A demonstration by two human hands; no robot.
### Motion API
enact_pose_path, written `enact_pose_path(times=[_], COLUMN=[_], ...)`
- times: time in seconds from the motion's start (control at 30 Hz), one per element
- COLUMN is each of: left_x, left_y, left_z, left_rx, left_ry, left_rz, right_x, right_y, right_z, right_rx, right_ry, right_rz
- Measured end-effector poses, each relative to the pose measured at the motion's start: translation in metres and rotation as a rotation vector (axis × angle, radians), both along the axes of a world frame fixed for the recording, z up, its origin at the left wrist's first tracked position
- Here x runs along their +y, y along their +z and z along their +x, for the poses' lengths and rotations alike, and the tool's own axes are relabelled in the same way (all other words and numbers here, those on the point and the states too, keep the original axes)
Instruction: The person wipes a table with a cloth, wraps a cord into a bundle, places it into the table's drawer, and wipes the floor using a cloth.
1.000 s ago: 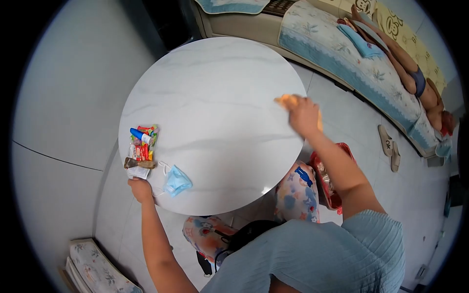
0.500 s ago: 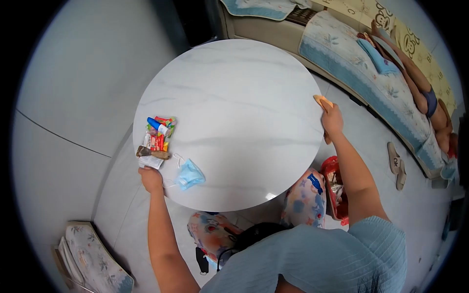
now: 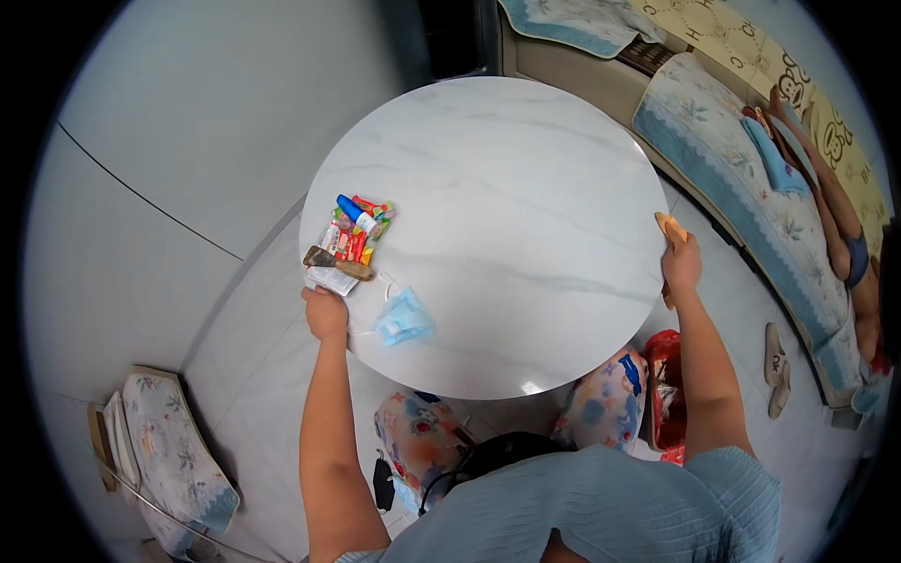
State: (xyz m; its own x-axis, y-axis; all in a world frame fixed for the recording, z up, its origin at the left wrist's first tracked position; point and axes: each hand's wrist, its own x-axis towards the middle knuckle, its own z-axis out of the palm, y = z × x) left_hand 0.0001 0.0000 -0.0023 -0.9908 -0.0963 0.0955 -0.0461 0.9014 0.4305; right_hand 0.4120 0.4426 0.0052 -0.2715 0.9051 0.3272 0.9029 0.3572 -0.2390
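A round white marble-patterned table [image 3: 507, 188] stands before me. My left hand [image 3: 326, 313] is closed at its near left rim, just below a white packet [image 3: 330, 280]. In my right hand [image 3: 683, 263], closed at the right rim, is an orange cloth [image 3: 670, 226]; part of it shows below the fingers. Near my left hand lie a wooden-handled brush or scraper [image 3: 349, 268], several colourful snack packets [image 3: 352, 246] and a blue-capped white tube [image 3: 358, 215]. A light blue face mask [image 3: 404, 317] rests to the right of them.
A red bag-lined bin [image 3: 666, 394] stands by my right knee. Beyond the table runs a sofa [image 3: 723, 159] with a person lying on it. Slippers [image 3: 776, 371] are on the floor to the right; a cushioned chair [image 3: 174, 446] is at the lower left.
My view has turned, so the table and its things appear farther right. Both hands stay at about the same places on the rim, the right one still with the cloth.
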Motion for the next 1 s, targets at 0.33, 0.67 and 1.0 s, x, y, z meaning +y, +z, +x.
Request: enact_pose_path(times=[0.33,0.67,1.0], left_x=[0.003,0.001,-0.002], left_y=[0.008,0.009,0.001], left_z=[0.007,0.005,0.002], left_rx=[-0.017,-0.041,0.008], left_ry=[-0.002,-0.017,-0.038], left_rz=[0.028,0.019,0.032], right_x=[-0.008,-0.003,-0.003], right_y=[0.008,0.0,-0.001], right_z=[-0.002,0.0,0.001], right_rx=[-0.002,0.01,0.042], right_ry=[0.009,0.019,0.034], right_rz=[0.023,0.091,0.096])
